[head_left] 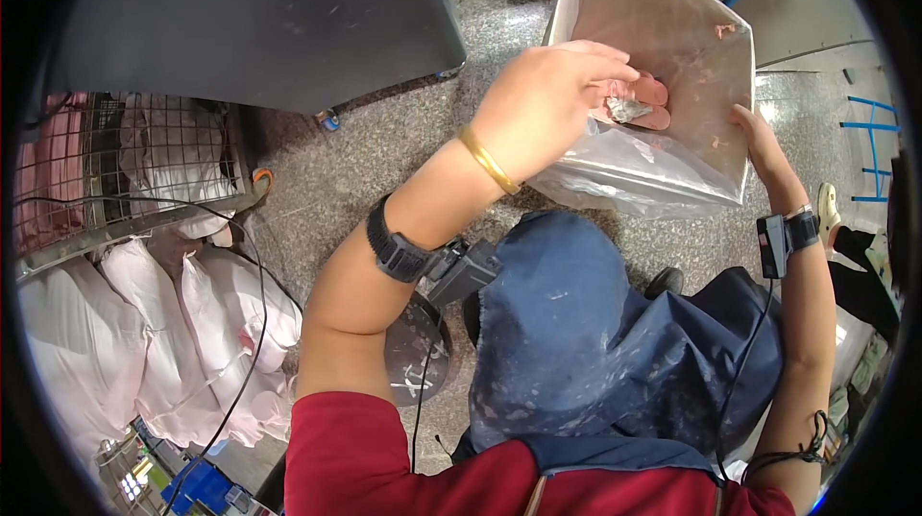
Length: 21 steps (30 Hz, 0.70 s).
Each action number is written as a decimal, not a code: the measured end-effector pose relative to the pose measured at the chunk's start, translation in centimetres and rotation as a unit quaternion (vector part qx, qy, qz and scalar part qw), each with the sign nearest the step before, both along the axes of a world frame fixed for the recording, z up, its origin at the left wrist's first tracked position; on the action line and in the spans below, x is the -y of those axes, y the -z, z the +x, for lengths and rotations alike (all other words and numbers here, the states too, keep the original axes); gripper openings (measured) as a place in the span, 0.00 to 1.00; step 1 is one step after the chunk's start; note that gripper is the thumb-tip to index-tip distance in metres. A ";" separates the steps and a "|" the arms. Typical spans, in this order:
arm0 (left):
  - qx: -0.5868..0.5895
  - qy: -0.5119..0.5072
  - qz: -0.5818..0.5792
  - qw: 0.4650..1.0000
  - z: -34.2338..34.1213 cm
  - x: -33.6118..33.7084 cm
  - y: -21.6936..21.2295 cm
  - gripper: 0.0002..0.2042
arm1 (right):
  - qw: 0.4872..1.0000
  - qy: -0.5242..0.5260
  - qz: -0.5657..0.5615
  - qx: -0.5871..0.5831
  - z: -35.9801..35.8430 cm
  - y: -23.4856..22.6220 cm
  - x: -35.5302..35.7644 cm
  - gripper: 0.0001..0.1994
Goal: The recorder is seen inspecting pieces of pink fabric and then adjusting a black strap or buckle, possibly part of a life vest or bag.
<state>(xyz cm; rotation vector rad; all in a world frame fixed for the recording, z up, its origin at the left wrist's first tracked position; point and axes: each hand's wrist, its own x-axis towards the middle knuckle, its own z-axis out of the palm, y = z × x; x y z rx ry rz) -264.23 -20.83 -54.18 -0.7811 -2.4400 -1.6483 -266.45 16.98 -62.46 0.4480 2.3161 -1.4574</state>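
A tall, pale, open-topped box (pixel 684 46) with a clear plastic liner (pixel 624 166) stands in front of my knees. My left hand (pixel 552 94) reaches over its left rim, fingers stretched out and slightly bent; the thumb is hidden. Just beyond those fingertips, rounded pink pieces (pixel 653 91) lie inside with a crumpled whitish scrap (pixel 628 110). Whether my fingers touch them I cannot tell. At the right rim, my right hand (pixel 762 144) grips the box wall, its thumb near the edge and most fingers out of sight.
A large dark grey cabinet (pixel 288 17) on casters stands at the upper left. Below it are a wire cage cart (pixel 182 156) and several whitish-pink bundles (pixel 144 334). A round dark stool seat (pixel 418 348) is beside my left arm. Another person's foot (pixel 828 214) shows at right.
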 end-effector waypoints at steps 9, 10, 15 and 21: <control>0.209 -0.234 0.085 0.946 0.7 7.2 14.6 0.06 | 1.000 -0.005 -0.006 0.015 0.3 -1.0 1.1 0.13; 0.244 -0.243 0.006 0.939 1.1 7.7 17.6 0.06 | 1.000 -0.007 -0.003 0.013 0.4 -1.1 1.2 0.13; 0.299 -0.225 -0.234 0.898 4.0 8.4 29.0 0.07 | 1.000 -0.014 0.004 -0.014 0.5 -1.0 0.9 0.14; 0.262 -0.217 -0.343 0.875 4.8 7.5 31.5 0.08 | 1.000 0.021 0.006 -0.011 0.5 -0.5 0.6 0.15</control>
